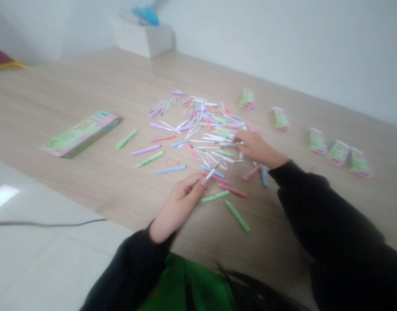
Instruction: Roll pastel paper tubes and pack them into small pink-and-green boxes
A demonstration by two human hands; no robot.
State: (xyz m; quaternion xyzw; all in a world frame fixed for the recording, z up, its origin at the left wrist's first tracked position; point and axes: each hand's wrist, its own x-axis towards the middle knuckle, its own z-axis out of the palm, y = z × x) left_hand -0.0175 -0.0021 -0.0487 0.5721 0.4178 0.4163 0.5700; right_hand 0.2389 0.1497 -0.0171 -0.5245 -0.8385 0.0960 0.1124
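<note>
At the left of your wood-grain table (72, 185), a long green-and-pink carton (80, 134) lies flat, with pastel plastic tubes (149, 159) scattered between it and a loose heap of thin white sticks (198, 125) at mid-table. Your left hand (177, 207) is closed in a pinch on one white stick (211, 173), holding it over the table at the heap's near edge. Your right hand (255, 148) reaches onto the heap's right side, its fingers (239, 137) curled among the sticks, though you cannot tell whether they grip one. Small green-and-pink boxes (337, 152) stand apart along the far right
</note>
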